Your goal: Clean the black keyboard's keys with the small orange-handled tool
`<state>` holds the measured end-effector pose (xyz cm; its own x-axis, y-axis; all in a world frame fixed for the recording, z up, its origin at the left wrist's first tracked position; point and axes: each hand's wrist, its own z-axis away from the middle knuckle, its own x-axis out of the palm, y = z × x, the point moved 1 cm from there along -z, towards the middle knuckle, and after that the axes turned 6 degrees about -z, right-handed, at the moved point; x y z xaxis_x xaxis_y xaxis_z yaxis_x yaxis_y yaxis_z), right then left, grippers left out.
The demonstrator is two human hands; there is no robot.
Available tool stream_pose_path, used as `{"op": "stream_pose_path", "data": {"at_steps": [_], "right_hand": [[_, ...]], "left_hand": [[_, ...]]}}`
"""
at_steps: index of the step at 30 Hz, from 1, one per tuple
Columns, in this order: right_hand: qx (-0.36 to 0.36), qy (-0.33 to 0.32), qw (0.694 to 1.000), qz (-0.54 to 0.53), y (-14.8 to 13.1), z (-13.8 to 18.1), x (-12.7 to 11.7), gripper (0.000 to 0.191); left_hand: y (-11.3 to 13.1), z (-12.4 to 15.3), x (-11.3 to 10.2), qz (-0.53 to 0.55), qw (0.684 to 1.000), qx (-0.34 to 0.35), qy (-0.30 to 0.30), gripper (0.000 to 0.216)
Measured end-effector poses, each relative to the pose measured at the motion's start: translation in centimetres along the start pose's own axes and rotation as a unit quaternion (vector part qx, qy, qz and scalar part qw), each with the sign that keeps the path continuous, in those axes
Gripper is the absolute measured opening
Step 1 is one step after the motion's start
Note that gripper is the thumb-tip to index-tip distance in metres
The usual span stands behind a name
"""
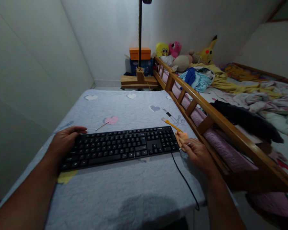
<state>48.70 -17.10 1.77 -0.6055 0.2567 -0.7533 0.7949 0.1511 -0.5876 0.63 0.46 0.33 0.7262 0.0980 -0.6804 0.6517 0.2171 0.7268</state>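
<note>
Grey quilted fabric with heart patches covers the worktop (124, 188). Centred on it lies a flat black keyboard (121, 146). Left hand (63, 142) rests spread on its left end; right hand (198, 154) pinches a crumpled orange cloth (181, 138) beside its right end. Wooden bed rail (206, 111) borders the right.

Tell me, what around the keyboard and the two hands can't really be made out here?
- Key legends on the keyboard: too small and dim in the head view.
- Left end of the keyboard: covered by the left hand.
- Orange cloth: partly hidden by the right hand, so its shape is unclear.
- Cable: drops over the table edge, end unseen.
- Yellow slip: tucked under the keyboard, mostly hidden.
</note>
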Motion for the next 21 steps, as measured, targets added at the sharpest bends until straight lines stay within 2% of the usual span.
{"op": "stream_pose_path", "data": {"at_steps": [8,21], "right_hand": [[-0.017,-0.003,0.999,0.03,-0.2,-0.3,0.2,0.025],[-0.05,-0.016,0.999,0.009,-1.3,-0.9,1.3,0.024]], "left_hand": [[0.2,0.2,0.0,0.011,1.0,-0.006,0.0,0.036],[-0.5,-0.3,0.1,0.012,1.0,0.0,-0.004,0.038]]}}
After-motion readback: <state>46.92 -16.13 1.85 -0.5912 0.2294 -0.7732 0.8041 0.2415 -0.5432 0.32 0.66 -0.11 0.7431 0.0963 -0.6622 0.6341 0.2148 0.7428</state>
